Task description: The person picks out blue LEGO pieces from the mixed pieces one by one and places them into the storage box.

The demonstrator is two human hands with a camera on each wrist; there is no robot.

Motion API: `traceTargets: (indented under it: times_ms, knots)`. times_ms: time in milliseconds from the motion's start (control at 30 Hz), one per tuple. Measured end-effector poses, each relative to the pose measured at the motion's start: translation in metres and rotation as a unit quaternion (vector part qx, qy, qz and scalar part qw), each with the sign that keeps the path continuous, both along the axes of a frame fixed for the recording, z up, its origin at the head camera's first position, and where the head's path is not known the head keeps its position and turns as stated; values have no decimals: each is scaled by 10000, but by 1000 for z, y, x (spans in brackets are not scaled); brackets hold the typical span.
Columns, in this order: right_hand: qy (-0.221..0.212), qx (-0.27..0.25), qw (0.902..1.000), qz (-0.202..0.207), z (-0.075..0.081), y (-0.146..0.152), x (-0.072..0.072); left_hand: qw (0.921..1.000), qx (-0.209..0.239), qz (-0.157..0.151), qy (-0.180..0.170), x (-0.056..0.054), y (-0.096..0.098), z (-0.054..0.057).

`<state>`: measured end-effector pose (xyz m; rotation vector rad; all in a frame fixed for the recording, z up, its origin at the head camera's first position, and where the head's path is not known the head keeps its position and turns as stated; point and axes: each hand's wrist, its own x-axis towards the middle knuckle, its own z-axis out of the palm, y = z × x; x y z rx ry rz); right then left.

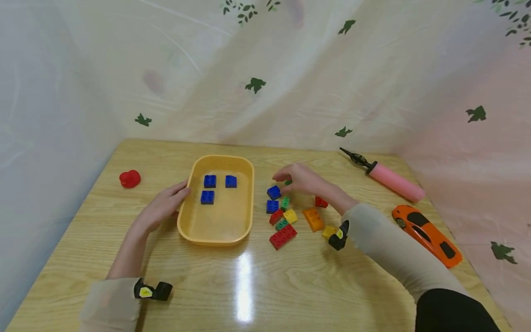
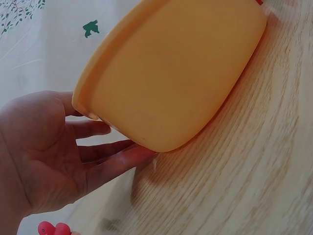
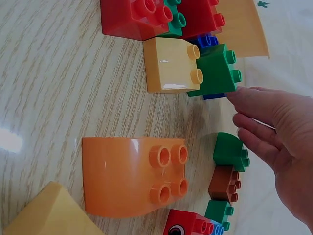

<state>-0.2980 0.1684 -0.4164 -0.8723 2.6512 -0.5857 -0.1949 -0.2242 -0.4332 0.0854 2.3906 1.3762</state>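
Observation:
My left hand [image 1: 163, 205] holds the left rim of a yellow plastic tray [image 1: 221, 223]. In the left wrist view, its fingers lie along the tray's outer wall, one passing behind the rim. Three blue toy bricks [image 1: 208, 197] are inside the tray. My right hand [image 1: 306, 179] reaches over the loose bricks, thumb and fingers apart, nothing visible between them. Close to its fingertips are a blue brick [image 1: 274, 192] and a partly covered green brick [image 1: 288, 182]. In the right wrist view, the fingers are beside another green brick [image 3: 215, 71].
Several red, green and yellow bricks, a red brick [image 1: 283, 237] among them, lie right of the tray with an orange brick [image 1: 313, 219]. Farther right are a pink hand pump [image 1: 396, 181] and an orange toy car [image 1: 427, 235]. A red object [image 1: 130, 179] sits far left.

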Motion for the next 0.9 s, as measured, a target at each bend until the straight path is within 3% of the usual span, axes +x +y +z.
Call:
traceTargets:
  times_ms: [433, 667, 900]
  knots:
    - [199, 359, 9966, 709, 1, -8, 0, 9999, 71, 12, 87, 1, 0, -1]
    - [198, 371, 9965, 727, 1, -8, 0, 9999, 92, 19, 77, 1, 0, -1]
    - [71, 201, 9987, 462, 1, -7, 0, 10000, 30, 3, 76, 1, 0, -1]
